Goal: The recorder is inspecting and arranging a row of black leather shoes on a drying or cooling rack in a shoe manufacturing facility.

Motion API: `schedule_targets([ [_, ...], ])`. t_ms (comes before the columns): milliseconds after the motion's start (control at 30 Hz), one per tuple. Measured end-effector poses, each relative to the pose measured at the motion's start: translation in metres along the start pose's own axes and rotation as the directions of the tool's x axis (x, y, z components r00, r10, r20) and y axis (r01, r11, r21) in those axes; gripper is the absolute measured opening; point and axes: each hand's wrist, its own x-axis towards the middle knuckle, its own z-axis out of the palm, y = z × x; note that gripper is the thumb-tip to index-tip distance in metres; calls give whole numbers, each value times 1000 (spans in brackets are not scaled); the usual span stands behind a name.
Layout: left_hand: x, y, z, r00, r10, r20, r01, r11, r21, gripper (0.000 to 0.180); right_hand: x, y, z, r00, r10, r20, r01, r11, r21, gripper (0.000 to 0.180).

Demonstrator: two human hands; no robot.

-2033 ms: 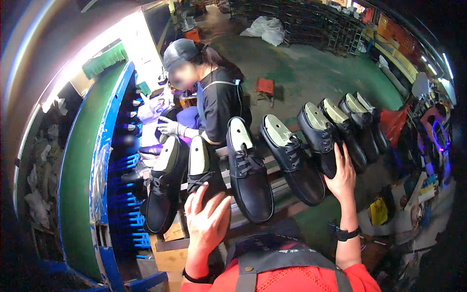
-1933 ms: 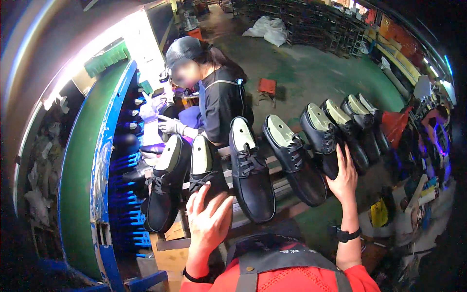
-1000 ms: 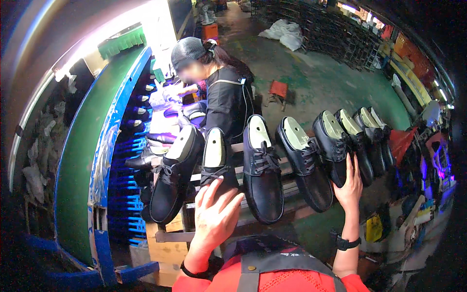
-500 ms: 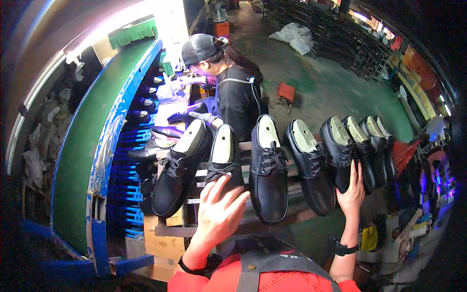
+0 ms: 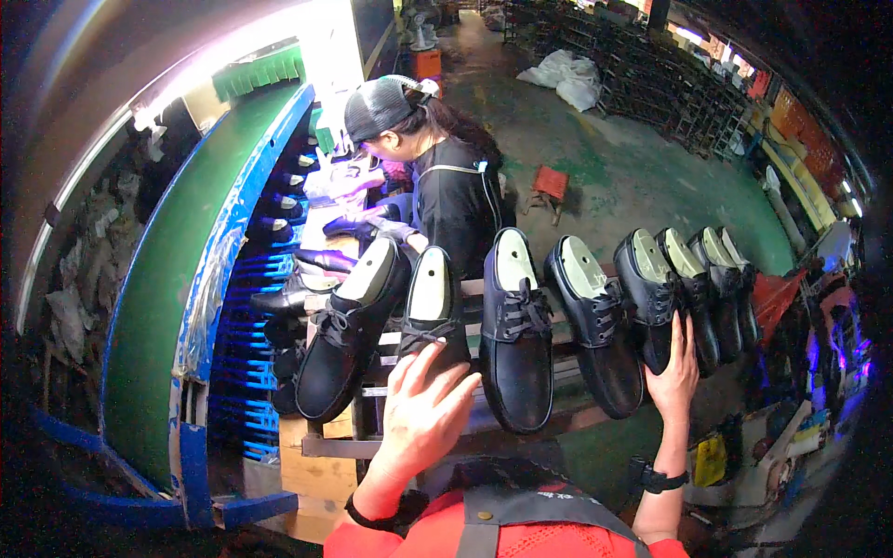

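A row of several black lace-up shoes stands across a metal rack (image 5: 330, 446), their pale insoles showing. My left hand (image 5: 428, 409) rests with fingers spread over the toe of the second shoe (image 5: 431, 288) from the left. My right hand (image 5: 672, 372) cups the toe of another black shoe (image 5: 646, 279), its fingers along that shoe's right side. Between my hands are a large upright shoe (image 5: 517, 363) and a tilted one (image 5: 600, 344), both untouched. The leftmost shoe (image 5: 339, 349) leans to the right at its heel end.
A blue-framed green conveyor (image 5: 163, 335) runs along the left, with blue racks (image 5: 265, 372) beside it. A co-worker in a cap (image 5: 456, 186) bends over a lit bench beyond the shoes. A red stool (image 5: 550, 181) and white sacks (image 5: 566, 79) are farther back.
The scene sits slightly lower in view. My hands keep their places on the same shoes. The co-worker's head bends lower, and their arms have come down and nearer.
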Motion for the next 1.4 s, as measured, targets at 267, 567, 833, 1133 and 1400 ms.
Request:
schedule_targets([
  [267, 1, 1, -1, 1000, -1, 10, 1, 1000, 2, 31, -1, -3, -3, 1000, 10, 9, -10, 1000, 8, 115],
  [567, 3, 4, -2, 1000, 3, -3, -3, 1000, 30, 30, -1, -5, -5, 1000, 5, 13, -5, 1000, 7, 117],
  [833, 1, 4, -1, 1000, -19, 25, 19, 1000, 5, 37, -2, -3, -4, 999, 27, 32, -26, 1000, -13, 119],
  [1133, 4, 6, -4, 999, -23, 35, 22, 1000, 6, 35, -1, -4, -7, 999, 17, 42, -16, 1000, -21, 119],
  [1400, 1, 6, -3, 996, -54, 71, 52, 998, 34, 35, 3, -13, -11, 998, 38, 42, -37, 999, -12, 115],
])
